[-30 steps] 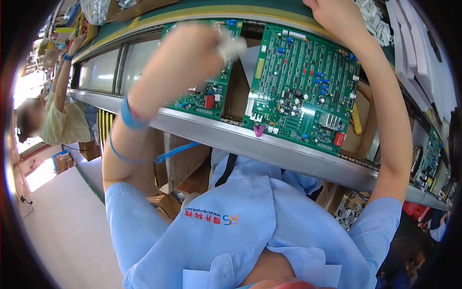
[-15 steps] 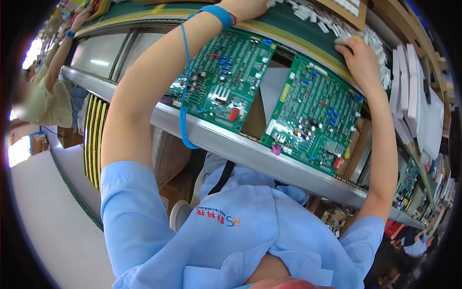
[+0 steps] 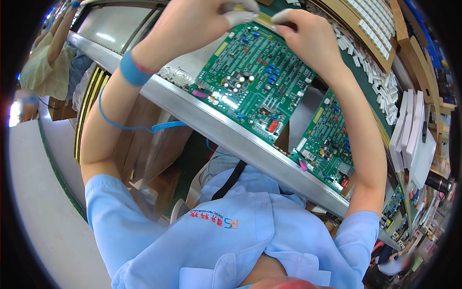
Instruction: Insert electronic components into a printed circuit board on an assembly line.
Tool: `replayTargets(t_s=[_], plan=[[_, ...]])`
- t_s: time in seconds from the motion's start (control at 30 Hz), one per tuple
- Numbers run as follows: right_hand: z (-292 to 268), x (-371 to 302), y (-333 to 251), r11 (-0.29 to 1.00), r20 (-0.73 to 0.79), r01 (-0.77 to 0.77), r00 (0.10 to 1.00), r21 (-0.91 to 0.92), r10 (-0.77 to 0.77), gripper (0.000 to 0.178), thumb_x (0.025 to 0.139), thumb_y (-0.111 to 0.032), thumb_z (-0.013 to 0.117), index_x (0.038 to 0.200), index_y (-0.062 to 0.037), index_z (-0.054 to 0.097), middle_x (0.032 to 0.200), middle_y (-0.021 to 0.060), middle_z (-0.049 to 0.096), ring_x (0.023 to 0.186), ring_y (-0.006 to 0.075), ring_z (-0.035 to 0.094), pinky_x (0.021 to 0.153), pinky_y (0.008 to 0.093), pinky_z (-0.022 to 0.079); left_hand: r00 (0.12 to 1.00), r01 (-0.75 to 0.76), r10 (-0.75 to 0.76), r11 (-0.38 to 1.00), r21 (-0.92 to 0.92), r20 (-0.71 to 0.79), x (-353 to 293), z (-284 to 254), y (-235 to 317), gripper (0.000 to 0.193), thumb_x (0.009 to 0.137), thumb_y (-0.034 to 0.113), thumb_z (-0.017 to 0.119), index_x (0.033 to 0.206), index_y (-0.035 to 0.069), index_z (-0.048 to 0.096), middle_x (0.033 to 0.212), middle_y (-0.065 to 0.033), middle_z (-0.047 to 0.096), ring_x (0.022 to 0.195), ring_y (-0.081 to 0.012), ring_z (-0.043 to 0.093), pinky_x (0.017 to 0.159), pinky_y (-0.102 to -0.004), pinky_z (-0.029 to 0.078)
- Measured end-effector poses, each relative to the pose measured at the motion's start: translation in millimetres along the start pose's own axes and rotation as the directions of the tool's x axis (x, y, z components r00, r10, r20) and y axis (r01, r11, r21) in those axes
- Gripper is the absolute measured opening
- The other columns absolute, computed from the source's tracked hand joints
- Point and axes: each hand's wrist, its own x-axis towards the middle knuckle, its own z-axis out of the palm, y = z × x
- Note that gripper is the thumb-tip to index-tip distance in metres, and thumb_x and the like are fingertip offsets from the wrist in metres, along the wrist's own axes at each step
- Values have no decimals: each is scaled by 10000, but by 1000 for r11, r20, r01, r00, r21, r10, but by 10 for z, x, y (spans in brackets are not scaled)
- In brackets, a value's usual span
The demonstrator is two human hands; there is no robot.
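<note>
Above the far edge of a green circuit board (image 3: 255,82), my two hands are close together. My left hand (image 3: 211,21) wears pale covers on thumb and forefinger, whose tips curve toward each other. Facing it, my right hand (image 3: 310,41) has its fingers bent in, a pale cover on one fingertip. Anything pinched in either hand is too small or blurred to make out. A blue wrist strap (image 3: 134,69) with a cord circles my left wrist. Partly behind my right forearm lies a second circuit board (image 3: 327,139). Both boards rest across a metal rail (image 3: 216,120).
Many small white parts (image 3: 385,96) lie on the green surface at the right, beside a cardboard tray (image 3: 370,29) of white pieces. White foam sheets (image 3: 409,135) stand farther right. Another person (image 3: 48,72) works at the far left.
My left hand has come back from the far side, and my right hand has left the white parts; they now meet over the board. The boards sit farther right in view.
</note>
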Motion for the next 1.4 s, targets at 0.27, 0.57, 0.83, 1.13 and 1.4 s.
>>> replayTargets(t_s=[0.27, 0.57, 0.83, 1.13, 1.4], plan=[[259, 252, -179, 981, 191, -18, 980, -193, 56, 346, 838, -84, 592, 1176, -154, 560, 819, 83, 700, 780, 303, 673, 667, 430, 518, 909, 416, -415, 909, -8, 21, -912, -123, -357, 209, 905, 144, 651, 1079, 30, 671, 915, -77, 712, 744, -116, 627, 712, -258, 508], [137, 176, -301, 951, 224, 69, 975, -302, 1, 337, 859, -165, 649, 1190, -171, 584, 858, 93, 699, 791, 300, 675, 670, 405, 519, 806, 590, -580, 769, -246, 118, -1057, -91, -440, 171, 924, 106, 621, 1061, 12, 659, 872, -45, 708, 698, -89, 607, 654, -221, 506], [-469, -477, -377, 961, 143, -233, 967, 152, 212, 287, 837, -125, 686, 1123, -102, 677, 874, 70, 701, 735, 171, 649, 646, 301, 509, 812, 553, -539, 833, -1, 225, -1106, 115, -372, 215, 857, 189, 682, 897, -21, 696, 696, -108, 659, 615, -147, 615, 591, -314, 492], [-936, -1178, -191, 893, 162, -435, 895, 113, 416, 302, 850, -17, 661, 1151, -46, 661, 1027, 64, 679, 812, 127, 617, 701, 257, 489, 784, 536, -588, 802, 262, 198, -983, 106, -230, 242, 817, 233, 703, 837, -8, 714, 657, -145, 654, 570, -242, 615, 596, -345, 496], [-1358, -1820, 26, 843, -26, -533, 844, 72, 535, 284, 844, -69, 691, 1128, -66, 673, 877, 46, 653, 743, 110, 579, 661, 257, 460, 711, 484, -603, 793, 371, 361, -783, 180, -285, 257, 810, 218, 662, 838, -33, 708, 688, -195, 666, 625, -260, 658, 618, -387, 497]])
